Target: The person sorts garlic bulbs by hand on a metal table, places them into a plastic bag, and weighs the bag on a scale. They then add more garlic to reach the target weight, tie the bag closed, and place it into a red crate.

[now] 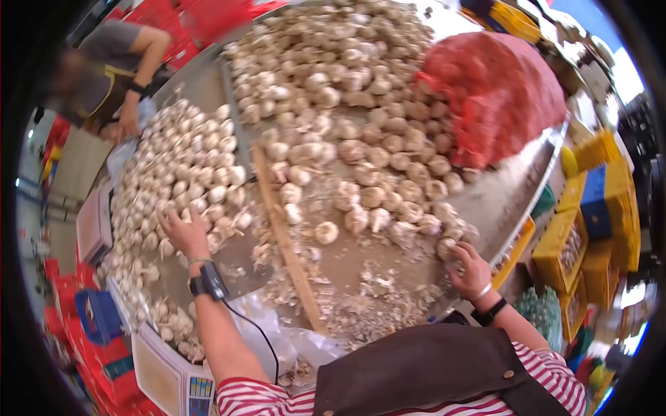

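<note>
My left hand [186, 232] reaches over the near side of the left garlic heap [184, 156], its fingers spread among pale, cleaned-looking bulbs. No bulb shows in its grasp. At the right edge of the table, my right hand [470, 270] has its fingers curled against a garlic bulb [447, 248], at the end of a row of browner bulbs. Its palm side is partly hidden. Between the hands, a wooden strip [281, 232] lies lengthwise on the table. Loose garlic skins [374, 301] cover the surface near me.
A large garlic heap [333, 55] rises at the back, beside a red mesh sack [496, 97] of bulbs. Scales [166, 371] stand at the left edge, near a clear plastic bag [267, 326]. Another person's arm [142, 66] is at the far left. Yellow crates [562, 249] stand right.
</note>
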{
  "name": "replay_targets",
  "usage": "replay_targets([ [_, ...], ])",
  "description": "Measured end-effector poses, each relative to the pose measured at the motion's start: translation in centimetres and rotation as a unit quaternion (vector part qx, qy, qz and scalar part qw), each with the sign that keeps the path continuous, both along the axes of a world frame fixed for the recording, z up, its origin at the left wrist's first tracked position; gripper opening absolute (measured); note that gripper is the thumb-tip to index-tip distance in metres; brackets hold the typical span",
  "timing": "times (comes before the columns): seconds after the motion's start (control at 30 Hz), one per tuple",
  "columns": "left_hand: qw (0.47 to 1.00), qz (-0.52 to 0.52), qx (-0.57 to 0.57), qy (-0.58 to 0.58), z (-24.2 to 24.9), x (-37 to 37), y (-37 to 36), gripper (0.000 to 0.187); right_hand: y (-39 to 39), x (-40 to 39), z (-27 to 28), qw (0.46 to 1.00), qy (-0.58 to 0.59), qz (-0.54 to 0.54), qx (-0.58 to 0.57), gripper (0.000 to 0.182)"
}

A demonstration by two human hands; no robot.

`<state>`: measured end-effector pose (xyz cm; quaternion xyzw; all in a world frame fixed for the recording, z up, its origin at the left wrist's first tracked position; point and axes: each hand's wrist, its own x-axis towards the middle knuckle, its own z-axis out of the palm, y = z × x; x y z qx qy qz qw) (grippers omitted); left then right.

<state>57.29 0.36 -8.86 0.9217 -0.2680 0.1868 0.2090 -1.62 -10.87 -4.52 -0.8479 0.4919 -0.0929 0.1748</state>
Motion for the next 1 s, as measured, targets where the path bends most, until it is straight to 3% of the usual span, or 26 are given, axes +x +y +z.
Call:
replay_targets([
  [0.03,0.993,-0.098,-0.017,-0.057,0.1,-2.3,-1.6,0.056,0.0,-0.2,0.1,1.0,-0.003,0.001,0.001,0.045],
  [0.1,0.944,-0.308,-0.117,0.035,2.9,-11.2,-6.1,0.03,-0.1,-0.5,0.1,1.0,-0.015,0.013,-0.006,0.044],
  [0.17,0.886,-0.441,-0.139,-0.019,3.8,-19.0,-9.9,0.023,0.1,-0.6,0.3,0.999,-0.028,0.014,-0.01,0.04],
  [0.23,0.841,-0.531,-0.1,0.024,3.1,-25.3,-12.5,0.018,0.1,-1.1,0.3,0.999,-0.043,0.02,-0.014,0.036],
  [0.27,0.828,-0.547,-0.011,0.124,2.6,-27.6,-13.7,0.026,0.1,-1.4,0.0,0.998,-0.06,0.032,-0.003,0.031],
  [0.3,0.8,-0.551,0.079,0.223,2.0,-29.5,-14.5,0.033,0.0,-1.6,-0.1,0.996,-0.076,0.045,0.008,0.026],
  [0.33,0.8,-0.552,0.083,0.22,1.0,-31.6,-14.7,0.033,-0.1,-1.7,0.0,0.996,-0.068,0.054,0.008,0.016],
  [0.4,0.825,-0.531,0.189,0.04,-0.4,-35.2,-13.8,0.054,-0.3,-2.3,0.5,0.993,-0.048,0.092,0.052,0.012],
  [0.5,0.815,-0.489,0.285,0.124,-0.3,-37.4,-11.9,0.065,-1.4,-3.5,0.2,0.978,-0.042,0.164,0.125,0.013],
  [0.6,0.809,-0.517,0.251,0.122,-0.1,-38.5,-7.3,0.06,-3.6,-4.7,-0.1,0.934,-0.181,0.12,0.285,0.02],
  [0.67,0.809,-0.52,0.246,0.123,1.5,-39.2,-4.9,0.058,-6.6,-5.0,0.0,0.956,-0.191,0.099,0.202,0.017],
  [0.73,0.801,-0.49,0.271,0.212,3.7,-39.6,-3.5,0.046,-10.4,-4.6,0.9,0.978,-0.102,0.064,0.169,0.023],
  [0.77,0.802,-0.487,0.272,0.212,3.5,-39.5,-3.5,0.046,-12.4,-4.3,0.5,0.987,-0.09,0.087,0.099,0.025],
  [0.83,0.874,-0.438,0.101,0.183,2.9,-39.5,-3.6,0.033,-16.3,-3.0,-0.1,0.991,-0.054,0.125,0.014,0.03],
  [0.87,0.878,-0.452,0.06,0.148,3.2,-39.6,-4.9,0.027,-17.7,-1.9,-0.2,0.99,-0.031,0.139,-0.001,0.032],
  [0.9,0.881,-0.445,0.062,0.146,3.2,-40.0,-6.0,0.027,-18.7,-0.8,-0.5,0.989,-0.034,0.145,0.0,0.032],
  [0.97,0.842,-0.466,0.173,0.21,3.2,-40.9,-7.9,0.027,-20.2,1.1,-1.9,0.973,0.105,0.202,-0.022,0.035],
  [1.0,0.82,-0.48,0.196,0.243,2.7,-41.3,-8.3,0.03,-20.5,1.5,-3.6,0.971,0.093,0.218,-0.034,0.038],
])
